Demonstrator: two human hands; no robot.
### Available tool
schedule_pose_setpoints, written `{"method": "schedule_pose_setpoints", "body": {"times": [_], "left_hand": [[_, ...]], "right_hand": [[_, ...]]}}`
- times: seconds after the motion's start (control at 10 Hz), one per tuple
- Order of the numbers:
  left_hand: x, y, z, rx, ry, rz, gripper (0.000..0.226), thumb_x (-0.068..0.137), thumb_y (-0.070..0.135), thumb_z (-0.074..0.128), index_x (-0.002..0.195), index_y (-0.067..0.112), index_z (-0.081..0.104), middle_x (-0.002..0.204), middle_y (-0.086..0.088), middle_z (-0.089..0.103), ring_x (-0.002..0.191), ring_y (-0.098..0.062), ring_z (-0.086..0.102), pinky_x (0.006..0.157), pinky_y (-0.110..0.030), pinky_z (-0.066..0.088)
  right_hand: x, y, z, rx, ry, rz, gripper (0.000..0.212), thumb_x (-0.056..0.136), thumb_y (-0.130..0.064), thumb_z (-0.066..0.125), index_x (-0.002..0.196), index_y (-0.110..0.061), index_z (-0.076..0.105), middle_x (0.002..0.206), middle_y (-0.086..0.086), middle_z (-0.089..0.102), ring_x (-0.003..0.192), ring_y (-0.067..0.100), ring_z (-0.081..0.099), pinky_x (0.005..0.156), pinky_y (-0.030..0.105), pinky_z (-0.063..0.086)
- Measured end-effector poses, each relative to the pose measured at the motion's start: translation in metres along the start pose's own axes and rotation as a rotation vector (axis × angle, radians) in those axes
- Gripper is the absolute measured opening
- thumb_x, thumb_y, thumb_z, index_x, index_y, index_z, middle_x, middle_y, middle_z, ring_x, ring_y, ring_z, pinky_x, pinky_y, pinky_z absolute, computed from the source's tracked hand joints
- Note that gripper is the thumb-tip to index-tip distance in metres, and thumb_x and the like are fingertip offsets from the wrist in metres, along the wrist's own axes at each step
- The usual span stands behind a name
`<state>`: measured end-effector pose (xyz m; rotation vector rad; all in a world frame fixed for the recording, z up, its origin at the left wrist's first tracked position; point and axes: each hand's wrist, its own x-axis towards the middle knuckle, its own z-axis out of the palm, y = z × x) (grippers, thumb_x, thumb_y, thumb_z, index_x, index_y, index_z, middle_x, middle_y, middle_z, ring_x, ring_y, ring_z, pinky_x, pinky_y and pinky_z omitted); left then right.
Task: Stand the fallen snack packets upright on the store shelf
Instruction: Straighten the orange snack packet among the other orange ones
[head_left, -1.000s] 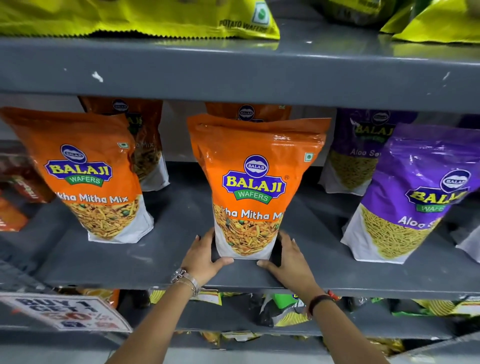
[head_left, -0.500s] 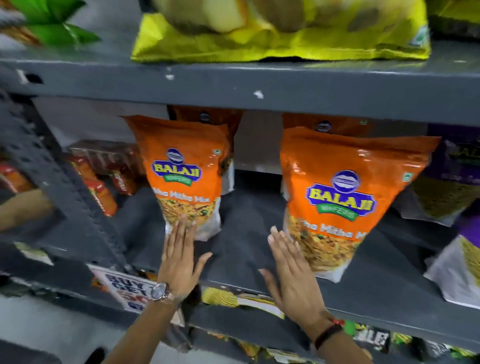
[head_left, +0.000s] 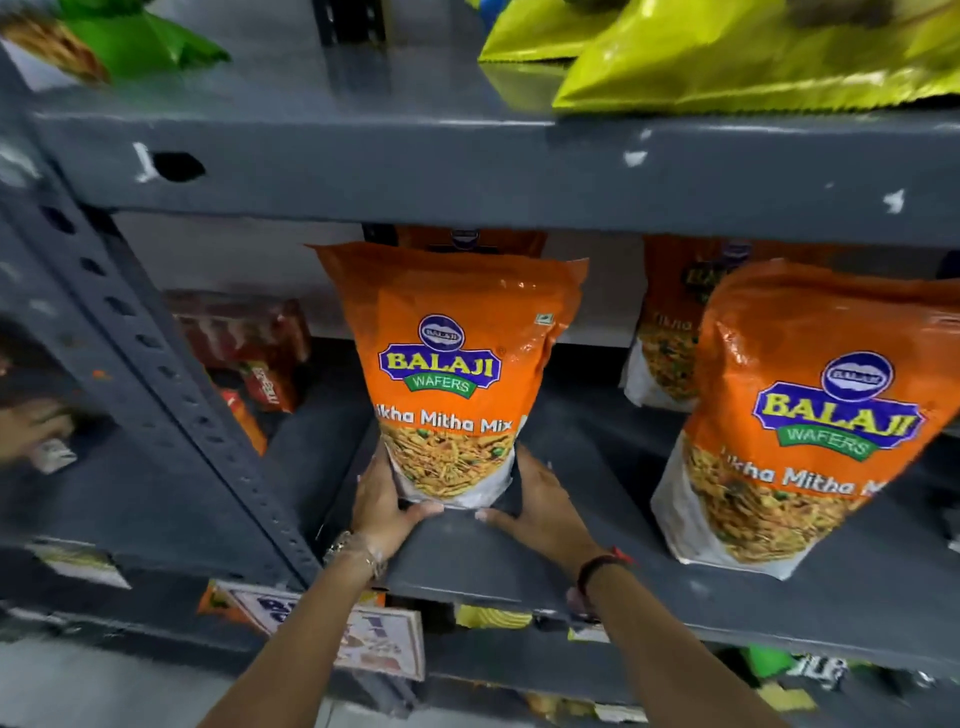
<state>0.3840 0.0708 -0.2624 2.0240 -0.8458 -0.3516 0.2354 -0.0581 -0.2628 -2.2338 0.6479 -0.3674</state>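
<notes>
An orange Balaji Tikha Mitha Mix packet stands upright on the grey shelf, near its left end. My left hand cups the packet's lower left corner and my right hand presses its lower right side, thumbs along the bottom edge. A second orange packet of the same kind stands upright to the right, close to the shelf's front. Two more orange packets stand behind, partly hidden.
A slotted grey upright post slants down just left of my hands. Red packets lie beyond it at the back left. Yellow packets and a green one lie on the shelf above. A price card hangs at the shelf front.
The view has swung left and closer. Both hands left the middle packet, reached flat across the shelf, and now grip the base of the left orange packet.
</notes>
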Motion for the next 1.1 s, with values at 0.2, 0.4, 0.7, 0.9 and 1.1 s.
{"method": "schedule_pose_setpoints", "body": {"times": [0.2, 0.4, 0.7, 0.9, 1.1], "left_hand": [[-0.005, 0.000, 0.000, -0.069, 0.003, -0.095, 0.099, 0.042, 0.035, 0.073, 0.130, 0.016, 0.030, 0.133, -0.014, 0.050, 0.126, -0.035, 0.040, 0.109, -0.060, 0.023], [-0.027, 0.003, -0.002, -0.027, 0.010, -0.056, 0.092, 0.058, 0.014, 0.081, 0.131, 0.009, 0.027, 0.134, -0.017, 0.047, 0.126, -0.037, 0.039, 0.109, -0.058, 0.024], [-0.039, 0.008, -0.001, 0.073, 0.003, -0.015, 0.096, 0.070, 0.018, 0.073, 0.140, 0.010, 0.007, 0.149, -0.017, 0.023, 0.138, -0.032, 0.019, 0.114, -0.056, 0.015], [-0.068, 0.019, 0.003, 0.380, 0.281, 0.294, 0.089, 0.079, 0.070, 0.018, 0.139, 0.009, -0.005, 0.151, -0.002, -0.012, 0.136, -0.006, -0.012, 0.113, -0.027, -0.004], [-0.091, 0.099, 0.031, 0.603, 0.488, 0.644, 0.065, 0.091, 0.051, 0.013, 0.138, 0.015, -0.010, 0.149, 0.010, -0.028, 0.139, -0.007, -0.018, 0.113, -0.024, -0.014]], "right_hand": [[-0.005, -0.006, 0.005, -0.050, 0.076, 0.017, 0.070, 0.074, -0.032, 0.068, 0.131, -0.016, 0.031, 0.140, 0.004, 0.047, 0.128, 0.026, 0.042, 0.115, 0.044, 0.011], [-0.023, -0.006, 0.008, -0.066, 0.083, 0.004, 0.072, 0.072, -0.034, 0.069, 0.131, -0.019, 0.031, 0.140, 0.002, 0.047, 0.129, 0.024, 0.041, 0.115, 0.041, 0.011], [-0.030, -0.010, 0.007, 0.011, 0.072, 0.029, 0.083, 0.071, -0.039, 0.070, 0.137, -0.021, 0.022, 0.146, 0.002, 0.039, 0.134, 0.023, 0.034, 0.117, 0.044, 0.014], [-0.078, -0.011, -0.025, 0.058, 0.262, -0.062, 0.075, 0.082, -0.035, 0.060, 0.140, -0.027, 0.015, 0.145, -0.014, 0.021, 0.134, 0.000, 0.017, 0.115, 0.024, 0.019], [-0.175, 0.015, -0.127, 0.126, 0.585, -0.120, 0.058, 0.077, -0.042, 0.056, 0.131, -0.039, 0.033, 0.129, -0.047, 0.032, 0.118, -0.025, 0.030, 0.092, -0.006, 0.026]]}}
